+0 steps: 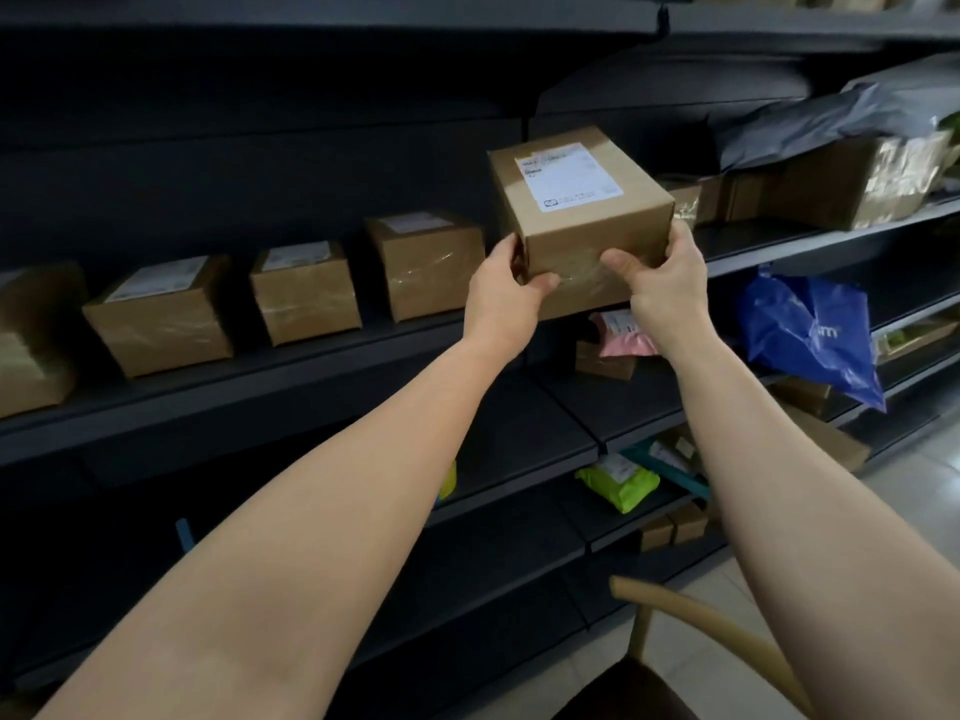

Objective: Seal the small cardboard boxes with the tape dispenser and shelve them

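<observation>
A small brown cardboard box (582,210) with a white label on top and clear tape across its front is held in the air in front of a dark shelf (311,376). My left hand (506,293) grips its lower left corner and my right hand (662,275) grips its lower right corner. The box hovers at the right end of a row of similar taped boxes (306,291) standing on that shelf. The nearest box of the row (426,262) sits just left of the held one. No tape dispenser is in view.
More cardboard boxes and a grey plastic mailer (852,116) lie on the shelf to the right. A blue plastic bag (810,335) hangs off a lower shelf. Pink (623,335) and green (618,483) parcels sit on lower shelves. A wooden chair back (696,621) stands at the bottom right.
</observation>
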`<action>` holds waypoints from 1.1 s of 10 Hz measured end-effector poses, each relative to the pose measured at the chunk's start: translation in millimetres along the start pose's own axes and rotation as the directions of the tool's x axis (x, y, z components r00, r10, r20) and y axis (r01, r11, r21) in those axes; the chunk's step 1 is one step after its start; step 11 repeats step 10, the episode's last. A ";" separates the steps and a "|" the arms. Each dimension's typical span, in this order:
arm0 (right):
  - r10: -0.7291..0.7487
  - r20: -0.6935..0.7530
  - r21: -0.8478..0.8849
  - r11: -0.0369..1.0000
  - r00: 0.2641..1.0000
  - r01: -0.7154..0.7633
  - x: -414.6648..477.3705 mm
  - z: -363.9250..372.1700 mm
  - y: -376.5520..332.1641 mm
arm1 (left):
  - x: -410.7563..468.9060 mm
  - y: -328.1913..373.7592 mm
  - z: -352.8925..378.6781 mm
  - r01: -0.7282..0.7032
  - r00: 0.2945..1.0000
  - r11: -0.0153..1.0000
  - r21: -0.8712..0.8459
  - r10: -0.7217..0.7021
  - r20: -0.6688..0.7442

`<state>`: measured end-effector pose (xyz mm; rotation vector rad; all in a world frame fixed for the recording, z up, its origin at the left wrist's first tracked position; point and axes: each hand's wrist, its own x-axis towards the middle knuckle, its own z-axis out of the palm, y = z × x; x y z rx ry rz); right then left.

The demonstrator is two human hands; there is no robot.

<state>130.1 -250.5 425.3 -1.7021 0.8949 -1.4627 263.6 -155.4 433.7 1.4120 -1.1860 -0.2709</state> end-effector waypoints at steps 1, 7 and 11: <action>0.028 0.021 -0.005 1.000 0.999 -0.028 33.6 4.1 23.4 | 32.0 -13.0 19.6 0.051 0.998 0.998 0.037 -0.052 0.027; 0.057 0.104 0.060 0.996 0.993 -0.063 136.8 83.1 120.0 | 146.0 -91.6 59.7 0.237 0.970 0.929 0.283 -0.209 -0.127; -0.025 0.038 -0.102 0.994 0.999 0.029 122.2 77.4 100.9 | 132.1 -75.6 58.3 0.132 0.980 0.964 0.229 -0.093 -0.175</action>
